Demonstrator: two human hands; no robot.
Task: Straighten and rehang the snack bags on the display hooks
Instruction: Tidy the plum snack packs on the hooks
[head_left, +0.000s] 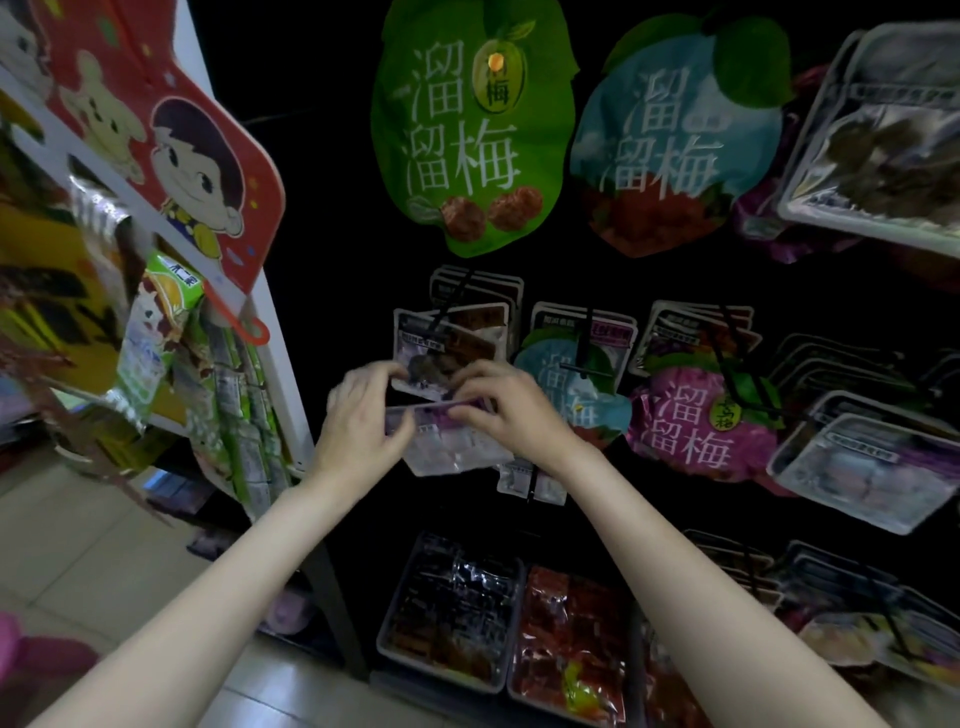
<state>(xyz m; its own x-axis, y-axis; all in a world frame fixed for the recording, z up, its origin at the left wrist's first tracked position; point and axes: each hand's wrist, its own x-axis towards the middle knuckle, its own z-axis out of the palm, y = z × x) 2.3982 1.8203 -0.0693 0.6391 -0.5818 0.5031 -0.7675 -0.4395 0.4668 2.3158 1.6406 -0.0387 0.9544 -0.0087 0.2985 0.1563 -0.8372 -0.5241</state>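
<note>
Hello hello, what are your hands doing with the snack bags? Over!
Left hand and right hand both pinching top edge of purple snack bag. Bag off its hook, not yet rehung. Other bags on that hook crooked.

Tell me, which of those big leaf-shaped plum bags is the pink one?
The pink plum bag hangs in the middle row, right of both hands. The other large ones are the green bag and blue bag above.
</note>
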